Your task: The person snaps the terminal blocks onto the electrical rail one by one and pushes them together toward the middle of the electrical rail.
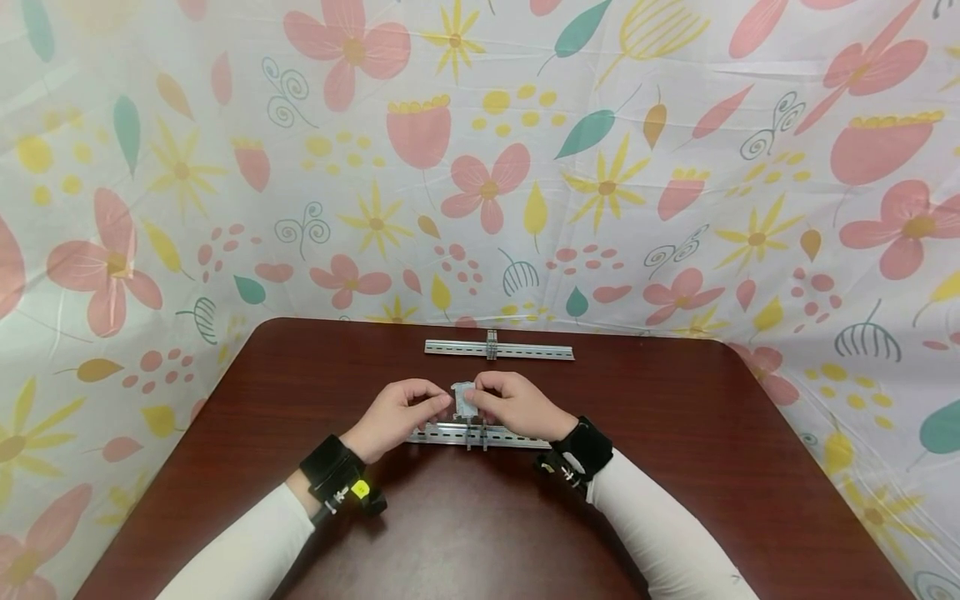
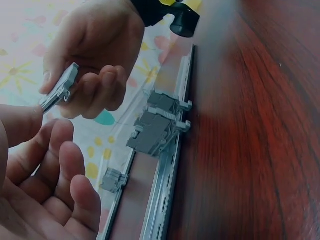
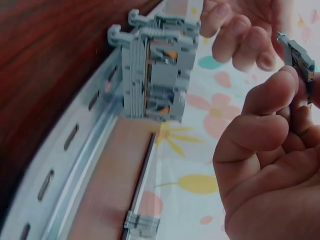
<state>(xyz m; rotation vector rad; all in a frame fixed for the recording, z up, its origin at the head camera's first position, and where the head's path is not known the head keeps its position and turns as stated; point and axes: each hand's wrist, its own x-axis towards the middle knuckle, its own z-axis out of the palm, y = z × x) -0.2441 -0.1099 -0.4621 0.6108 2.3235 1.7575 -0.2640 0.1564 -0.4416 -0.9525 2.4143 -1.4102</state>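
A small grey DIN-rail terminal block [image 1: 464, 400] is held up above the nearer metal rail [image 1: 438, 433]. My right hand [image 1: 521, 406] pinches it between thumb and fingers, its broad flat side showing in the head view. At the block's left edge, the thumb and index fingertip of my left hand [image 1: 401, 417] come together on it; the left wrist view shows that thumb over one end, the other fingers loosely bent. Below the hands, grey terminal blocks [image 2: 155, 125] stand upright on the nearer rail, side by side with a small gap.
Farther back on the dark red-brown table [image 1: 337, 358] lies a second metal rail [image 1: 532, 351], carrying a small cluster of terminal blocks [image 1: 492, 344] near its middle. A flower-patterned curtain [image 1: 487, 250] hangs behind the table. Black camera straps [image 1: 330, 471] circle both wrists.
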